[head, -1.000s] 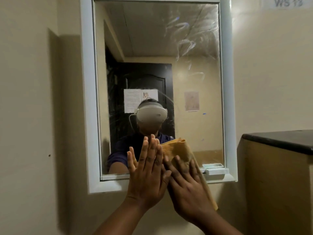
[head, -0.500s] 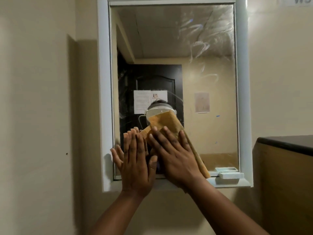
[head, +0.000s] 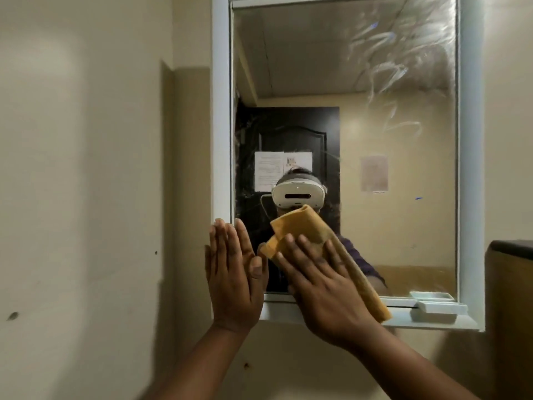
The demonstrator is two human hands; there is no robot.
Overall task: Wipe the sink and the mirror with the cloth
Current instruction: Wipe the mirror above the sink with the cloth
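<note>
Where right hand (head: 320,287) covers it, middle of orange cloth (head: 305,226) hidden; top fold and lower right tail visible. Mirror (head: 360,140) cropped at top edge; smear streaks upper right, detail unclear. Sink not in view. Dark worktop (head: 512,248) cut off at right. Small white tray (head: 439,307) on mirror ledge, contents unreadable. Right hand flat, fingers spread and straight, pressing cloth onto lower left glass. Left hand (head: 232,275) flat, fingers straight and together, against mirror's left frame edge, holding nothing.
</note>
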